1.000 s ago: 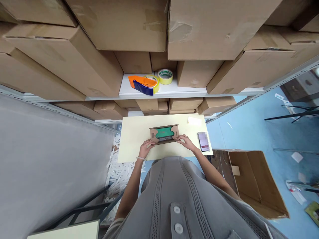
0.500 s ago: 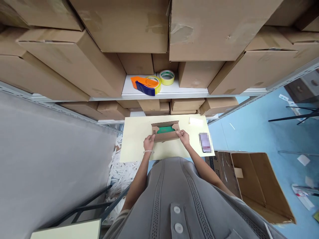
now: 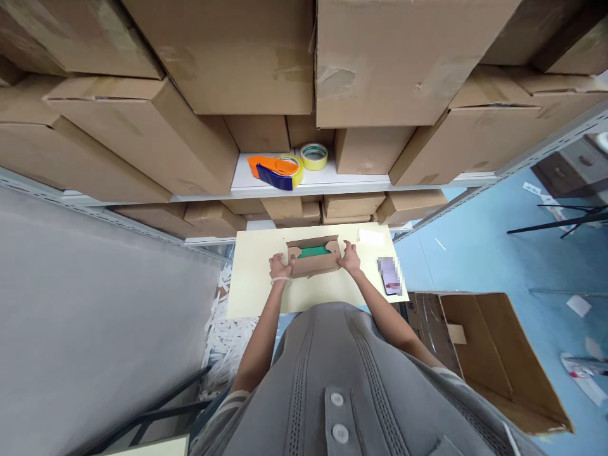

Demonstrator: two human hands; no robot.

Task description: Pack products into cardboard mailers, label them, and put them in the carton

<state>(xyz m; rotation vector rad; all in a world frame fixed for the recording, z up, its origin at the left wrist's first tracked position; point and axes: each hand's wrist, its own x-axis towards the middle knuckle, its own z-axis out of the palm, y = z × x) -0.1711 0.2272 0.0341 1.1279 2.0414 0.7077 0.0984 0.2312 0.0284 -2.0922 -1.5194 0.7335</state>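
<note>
A small brown cardboard box (image 3: 315,265) rests on the pale yellow tabletop (image 3: 256,297), its top open and a back flap raised. Something flat and green (image 3: 314,251) lies inside; its kind cannot be made out. At the box's left end is my left hand (image 3: 280,268), thumb against the cardboard and the other fingers curled away from it. My right hand (image 3: 350,258) steadies the right end in the same way, thumb on the corner, fingers raised. To the right are a phone (image 3: 390,276) with a blurred screen and a white paper slip (image 3: 371,237).
Above the table, a white shelf (image 3: 342,180) bears an orange and blue tape dispenser (image 3: 275,171) and a yellow tape roll (image 3: 314,156). Large cartons (image 3: 251,57) crowd the shelving. A big open carton (image 3: 503,361) stands on the floor at right; shredded paper (image 3: 232,342) lies at left.
Both hands have shifted from pinching the box's front wall to its two ends, with fingers spread more. The view has tilted slightly.
</note>
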